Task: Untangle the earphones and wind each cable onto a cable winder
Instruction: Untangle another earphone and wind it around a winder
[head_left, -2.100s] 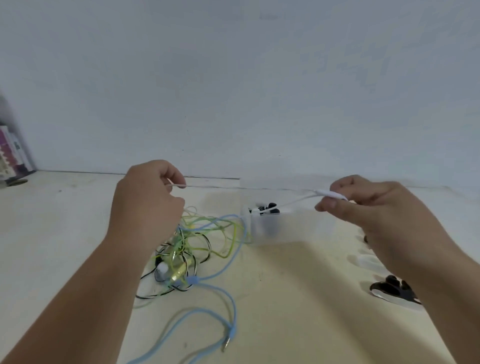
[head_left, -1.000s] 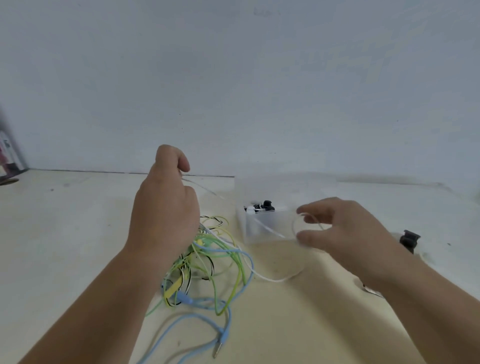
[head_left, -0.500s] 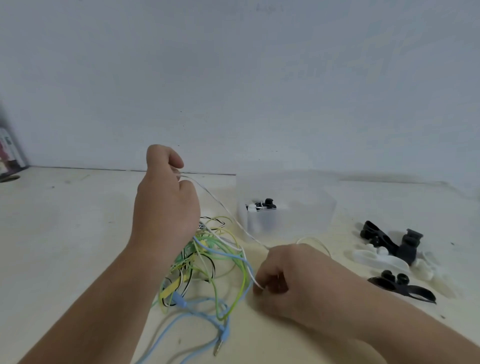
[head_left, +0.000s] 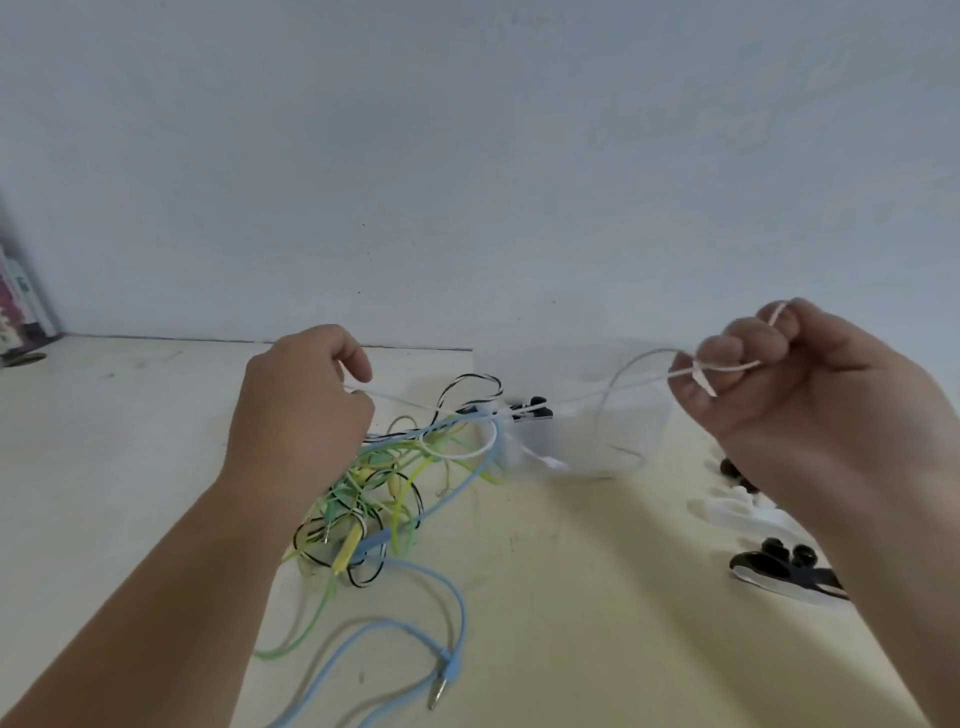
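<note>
Stretching the white cable (head_left: 400, 399) over the tangle (head_left: 374, 493), we pinch it in our left hand (head_left: 296, 415). Our right hand (head_left: 810, 395) curls its grip round it.

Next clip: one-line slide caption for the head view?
Left hand and right hand hold a white earphone cable stretched above the coloured tangle, clear box behind.

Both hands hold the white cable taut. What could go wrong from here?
1. The white cable between the left hand and right hand loops through the coloured cable tangle; pulling harder may cinch a knot.
2. Its slack loop hangs by the clear box; a snag could drag or tip it.
</note>
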